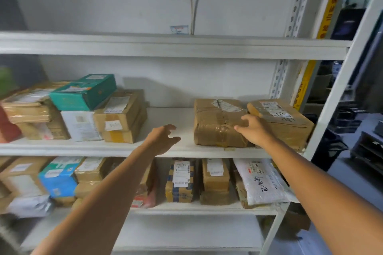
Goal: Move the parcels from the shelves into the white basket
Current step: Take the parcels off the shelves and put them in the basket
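Observation:
A brown taped parcel (215,122) lies on the middle shelf (124,149), right of centre. My right hand (253,130) rests on its right side, fingers spread over the top edge, between it and a second brown parcel (284,122) further right. My left hand (163,139) hovers open above the bare shelf board, a short way left of the taped parcel, fingers curled and apart. Nothing is in either hand. The white basket is out of view.
A stack of parcels with a teal box (87,93) fills the shelf's left end. The lower shelf (196,210) holds several boxes and a white mailer bag (261,182). The top shelf (165,45) is overhead. A white upright post (335,101) bounds the right side.

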Available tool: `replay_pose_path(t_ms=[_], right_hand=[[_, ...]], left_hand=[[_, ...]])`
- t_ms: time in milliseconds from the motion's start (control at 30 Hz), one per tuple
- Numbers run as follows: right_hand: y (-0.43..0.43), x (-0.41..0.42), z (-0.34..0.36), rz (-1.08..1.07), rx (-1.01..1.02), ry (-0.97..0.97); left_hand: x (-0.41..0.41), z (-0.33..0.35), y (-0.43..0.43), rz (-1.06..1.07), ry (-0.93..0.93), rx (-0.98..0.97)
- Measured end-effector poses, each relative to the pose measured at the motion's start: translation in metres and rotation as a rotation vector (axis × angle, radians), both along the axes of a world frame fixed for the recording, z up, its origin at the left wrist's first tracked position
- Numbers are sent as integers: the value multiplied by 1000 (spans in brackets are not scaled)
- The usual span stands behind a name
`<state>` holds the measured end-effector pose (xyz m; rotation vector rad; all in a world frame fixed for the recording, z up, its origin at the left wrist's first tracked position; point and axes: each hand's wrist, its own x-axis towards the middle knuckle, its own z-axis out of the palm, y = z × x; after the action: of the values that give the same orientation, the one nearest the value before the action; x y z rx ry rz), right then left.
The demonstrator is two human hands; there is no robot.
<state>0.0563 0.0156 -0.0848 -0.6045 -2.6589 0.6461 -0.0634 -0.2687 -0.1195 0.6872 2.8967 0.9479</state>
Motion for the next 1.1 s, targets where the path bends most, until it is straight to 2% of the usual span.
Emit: replay_pose_path(t_ms=[133,300,500,767,1100], right_hand=[[-33,-6,11,53,111,40],[-102,-46,18,238,-17,54],[-201,-110,20,388,-145,65],[-288,-186,4,361,-354,66],[-306,-227,-9,327,-716,92]], left_hand=[[21,17,-54,135,59,-35],[30,33,-134,290,51,-30],[0,32,-211,423,59,40],[-69,17,-230,376,22,251],[-102,14,-202,261,-57,467]])
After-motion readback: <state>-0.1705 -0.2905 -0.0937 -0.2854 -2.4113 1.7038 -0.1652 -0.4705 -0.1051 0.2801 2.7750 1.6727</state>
